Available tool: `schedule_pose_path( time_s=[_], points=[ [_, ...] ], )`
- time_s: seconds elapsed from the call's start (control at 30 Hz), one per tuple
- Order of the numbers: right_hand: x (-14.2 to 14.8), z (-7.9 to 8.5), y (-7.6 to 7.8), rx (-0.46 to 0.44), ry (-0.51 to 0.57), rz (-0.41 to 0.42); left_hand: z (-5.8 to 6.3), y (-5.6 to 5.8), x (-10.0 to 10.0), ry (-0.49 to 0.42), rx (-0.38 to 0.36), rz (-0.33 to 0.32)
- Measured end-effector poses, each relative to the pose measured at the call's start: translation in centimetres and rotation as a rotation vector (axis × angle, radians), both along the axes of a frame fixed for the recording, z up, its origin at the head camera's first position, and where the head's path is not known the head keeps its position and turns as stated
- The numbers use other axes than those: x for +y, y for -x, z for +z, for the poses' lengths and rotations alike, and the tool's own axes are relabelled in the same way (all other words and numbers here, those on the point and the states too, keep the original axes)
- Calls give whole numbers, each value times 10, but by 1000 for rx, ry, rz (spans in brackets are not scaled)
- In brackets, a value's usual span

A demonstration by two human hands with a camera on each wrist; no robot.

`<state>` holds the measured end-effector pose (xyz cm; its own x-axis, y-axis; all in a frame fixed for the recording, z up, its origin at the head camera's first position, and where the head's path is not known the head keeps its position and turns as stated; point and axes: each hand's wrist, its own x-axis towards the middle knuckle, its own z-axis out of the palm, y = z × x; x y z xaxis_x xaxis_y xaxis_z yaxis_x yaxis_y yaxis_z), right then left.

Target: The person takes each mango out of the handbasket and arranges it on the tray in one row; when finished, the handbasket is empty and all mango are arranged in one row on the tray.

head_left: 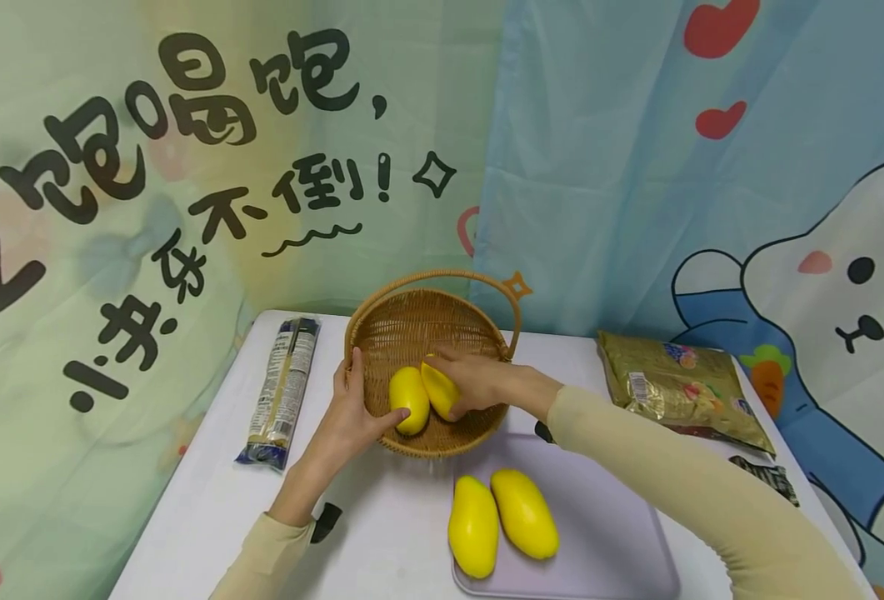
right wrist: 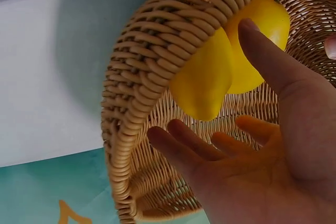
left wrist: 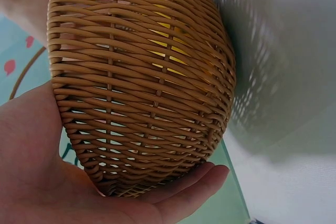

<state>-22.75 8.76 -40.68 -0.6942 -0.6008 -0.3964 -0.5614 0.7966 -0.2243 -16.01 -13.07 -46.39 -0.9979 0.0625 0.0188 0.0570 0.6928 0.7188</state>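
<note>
A brown wicker basket (head_left: 392,325) with an arched handle tilts its opening toward the head camera. My left hand (head_left: 352,417) grips its left side, thumb over the rim and fingers spread along the outer weave, as the left wrist view shows. Inside lie two yellow mangoes, a left one (head_left: 407,398) and a right one (head_left: 438,390), side by side. My right hand (head_left: 475,379) reaches into the basket beside the right mango. In the right wrist view its fingers (right wrist: 184,145) are spread, with the mangoes just beyond them.
Two more mangoes, one upright (head_left: 474,527) and one slanted (head_left: 524,512), lie on a lilac tray (head_left: 606,533) in front of the basket. A long clear-and-blue packet (head_left: 280,387) is at left. A gold bag (head_left: 681,387) and a small dark packet (head_left: 766,477) are at right.
</note>
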Motion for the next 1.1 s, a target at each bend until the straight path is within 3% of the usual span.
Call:
schedule_pose_path(
  time_s=[0.23, 0.6, 1.1],
  points=[
    [-9, -6, 4, -23, -84, 12, 0, 1, 1, 2, -7, 5],
    [-12, -20, 7, -44, -62, -43, 0, 0, 1, -8, -1, -1],
    [-1, -15, 15, -57, -41, -33, 1, 0, 0, -20, 6, 1]
  ],
)
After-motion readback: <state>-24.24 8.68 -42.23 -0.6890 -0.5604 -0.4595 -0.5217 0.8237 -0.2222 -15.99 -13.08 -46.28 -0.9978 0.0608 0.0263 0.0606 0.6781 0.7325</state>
